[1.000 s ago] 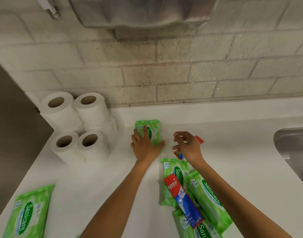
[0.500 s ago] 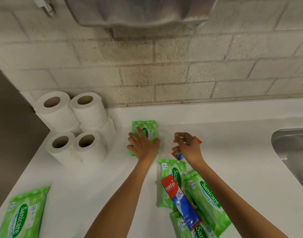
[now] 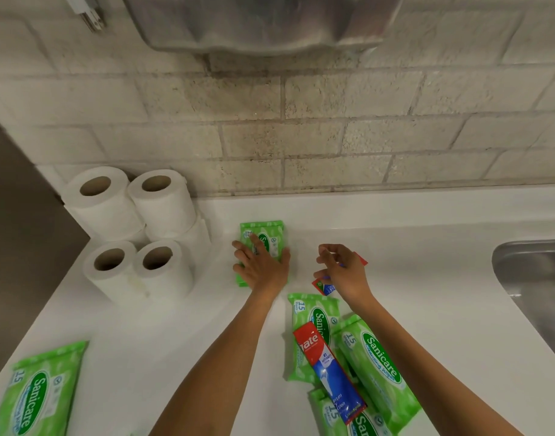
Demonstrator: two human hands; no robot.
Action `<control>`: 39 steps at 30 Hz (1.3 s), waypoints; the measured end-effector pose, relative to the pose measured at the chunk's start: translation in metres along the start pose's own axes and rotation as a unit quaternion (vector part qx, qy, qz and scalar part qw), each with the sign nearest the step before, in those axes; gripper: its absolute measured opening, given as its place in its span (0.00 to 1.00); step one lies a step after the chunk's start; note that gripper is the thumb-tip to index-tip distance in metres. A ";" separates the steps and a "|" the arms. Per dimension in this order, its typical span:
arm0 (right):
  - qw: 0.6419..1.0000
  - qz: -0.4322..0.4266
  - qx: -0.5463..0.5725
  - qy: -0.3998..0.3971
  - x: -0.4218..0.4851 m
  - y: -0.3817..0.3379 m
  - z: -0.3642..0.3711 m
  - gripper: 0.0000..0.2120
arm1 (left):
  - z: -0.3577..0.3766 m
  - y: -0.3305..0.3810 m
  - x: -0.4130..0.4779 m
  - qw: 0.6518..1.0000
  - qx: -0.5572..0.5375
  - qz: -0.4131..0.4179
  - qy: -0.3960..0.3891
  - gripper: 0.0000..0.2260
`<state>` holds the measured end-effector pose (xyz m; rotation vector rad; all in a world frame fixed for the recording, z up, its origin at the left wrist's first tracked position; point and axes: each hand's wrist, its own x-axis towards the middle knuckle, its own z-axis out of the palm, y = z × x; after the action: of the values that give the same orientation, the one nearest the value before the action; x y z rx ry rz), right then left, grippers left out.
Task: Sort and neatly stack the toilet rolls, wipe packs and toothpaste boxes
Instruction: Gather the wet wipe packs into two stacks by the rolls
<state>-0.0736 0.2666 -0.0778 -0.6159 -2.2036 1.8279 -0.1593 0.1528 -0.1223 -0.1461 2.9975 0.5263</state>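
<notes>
Several white toilet rolls [image 3: 134, 225] stand stacked in the back left corner of the white counter [image 3: 411, 278]. My left hand [image 3: 262, 267] lies flat on a green wipe pack [image 3: 263, 239] near the wall. My right hand [image 3: 342, 272] hovers with loosely curled fingers over a red and blue toothpaste box [image 3: 325, 286] that is mostly hidden beneath it; whether it grips the box is unclear. Closer to me, a second toothpaste box [image 3: 329, 369] lies across a pile of green wipe packs [image 3: 376, 369]. Another wipe pack [image 3: 37, 394] lies at the near left.
A steel sink [image 3: 534, 278] is set into the counter at the right. A metal hand dryer [image 3: 263, 23] hangs on the brick wall above. The counter's left edge drops off beside the rolls.
My left hand has slid a little to the left and towards me on the wipe pack. My right hand's fingers have spread slightly above the toothpaste box.
</notes>
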 end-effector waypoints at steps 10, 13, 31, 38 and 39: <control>1.000 0.006 -0.016 0.000 -0.011 -0.013 -0.005 0.09 | -0.014 -0.004 -0.003 0.996 -0.025 0.031 -0.083 0.42; 1.000 0.010 -0.008 0.000 -0.012 -0.017 -0.005 0.11 | -0.018 -0.006 -0.003 0.995 -0.020 0.033 -0.091 0.42; 1.000 0.020 -0.012 -0.018 -0.013 -0.018 -0.004 0.08 | -0.023 -0.002 -0.002 0.993 -0.068 0.043 -0.087 0.41; 0.999 0.024 0.008 -0.037 -0.036 -0.038 0.032 0.14 | -0.067 -0.033 -0.041 0.969 -0.175 0.164 -0.055 0.27; 0.999 0.024 0.011 -0.041 -0.044 -0.039 0.039 0.14 | -0.074 -0.042 -0.051 0.965 -0.187 0.181 -0.045 0.24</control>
<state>-0.0584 0.2068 -0.0435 -0.6065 -2.2343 1.9319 -0.1097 0.0917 -0.0616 0.3970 2.8093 1.0985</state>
